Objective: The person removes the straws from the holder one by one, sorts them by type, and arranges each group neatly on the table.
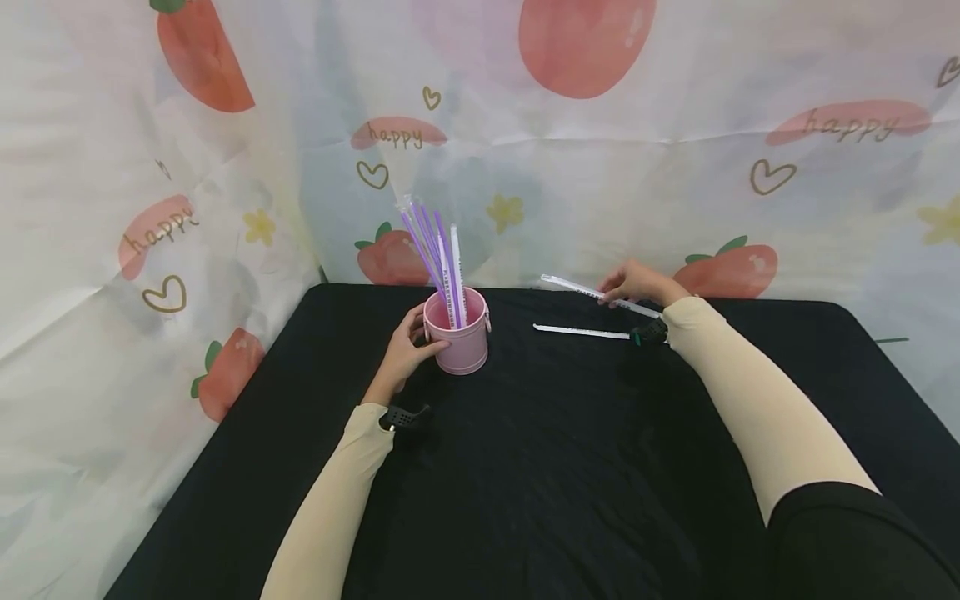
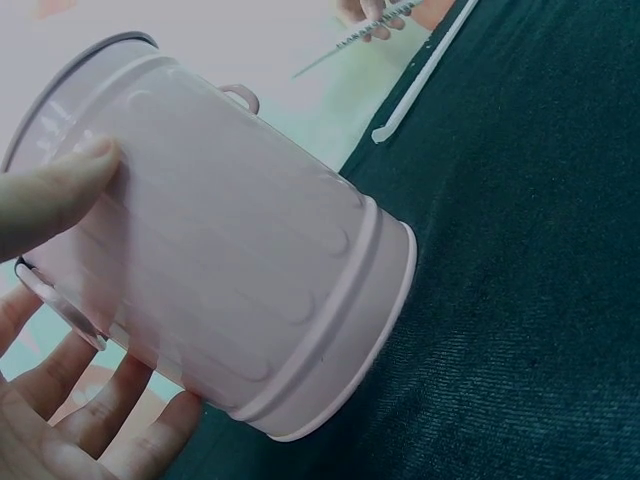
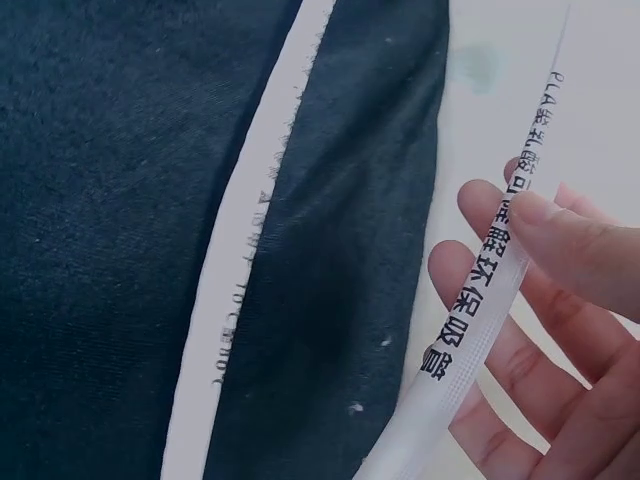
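Observation:
My left hand (image 1: 402,357) holds a small pink metal bucket (image 1: 462,348) by its side, thumb on the near side and fingers round the left. In the left wrist view the thumb presses the bucket wall (image 2: 220,220) near a side handle. Purple straws (image 1: 422,237) and white paper-wrapped straws (image 1: 455,267) stand in it, leaning left. To the right, my right hand (image 1: 639,282) pinches a paper-wrapped straw (image 3: 478,300) printed with black characters between thumb and fingers, above the table's back edge. Another wrapped straw (image 1: 577,332) lies on the cloth just in front of that hand.
A black cloth (image 1: 525,467) covers the table, whose back edge runs close behind the bucket. Behind it hangs a pale curtain (image 1: 600,192) printed with fruit, hearts and lettering. A dark strap with a device (image 1: 405,417) sits on the left wrist.

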The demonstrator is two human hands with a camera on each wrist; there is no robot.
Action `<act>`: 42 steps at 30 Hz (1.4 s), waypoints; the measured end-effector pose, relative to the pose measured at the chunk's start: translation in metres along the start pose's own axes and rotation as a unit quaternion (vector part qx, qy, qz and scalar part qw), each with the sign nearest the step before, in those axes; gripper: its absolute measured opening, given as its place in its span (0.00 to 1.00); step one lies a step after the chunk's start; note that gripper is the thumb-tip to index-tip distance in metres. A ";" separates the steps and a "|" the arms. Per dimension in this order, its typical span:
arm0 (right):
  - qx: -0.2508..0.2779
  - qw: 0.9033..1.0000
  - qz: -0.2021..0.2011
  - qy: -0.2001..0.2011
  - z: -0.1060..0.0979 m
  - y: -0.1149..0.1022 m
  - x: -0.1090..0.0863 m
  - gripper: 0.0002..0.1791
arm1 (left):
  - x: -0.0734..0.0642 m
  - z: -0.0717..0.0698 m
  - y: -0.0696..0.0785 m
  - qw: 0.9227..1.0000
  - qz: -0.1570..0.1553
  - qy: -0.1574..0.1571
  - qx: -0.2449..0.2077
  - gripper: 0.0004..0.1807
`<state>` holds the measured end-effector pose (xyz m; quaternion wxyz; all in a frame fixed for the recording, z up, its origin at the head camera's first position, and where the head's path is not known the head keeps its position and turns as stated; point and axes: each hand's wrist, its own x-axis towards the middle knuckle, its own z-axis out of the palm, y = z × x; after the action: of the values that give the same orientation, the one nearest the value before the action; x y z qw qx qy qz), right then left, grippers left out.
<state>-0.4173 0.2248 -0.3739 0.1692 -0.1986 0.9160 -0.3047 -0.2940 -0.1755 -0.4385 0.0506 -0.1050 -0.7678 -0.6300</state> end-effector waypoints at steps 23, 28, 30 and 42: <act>-0.031 0.999 -0.028 -0.022 0.017 0.017 0.006 0.10 | -0.011 0.001 0.028 1.000 -0.022 -0.014 -0.010 0.41; -0.035 0.999 -0.035 -0.014 0.023 0.019 0.010 0.07 | -0.011 0.001 0.030 0.999 -0.027 -0.015 -0.008 0.41; -0.038 0.998 -0.038 -0.012 0.025 0.019 0.011 0.07 | -0.011 0.000 0.031 0.999 -0.030 -0.014 -0.007 0.41; -0.041 0.998 -0.036 -0.015 0.034 0.020 0.018 0.06 | 0.001 -0.001 0.004 1.000 -0.029 -0.004 -0.007 0.41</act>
<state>-0.4238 0.2147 -0.4153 0.1638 -0.2424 0.9175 -0.2695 -0.2939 -0.1758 -0.4338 0.0280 -0.0859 -0.7660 -0.6365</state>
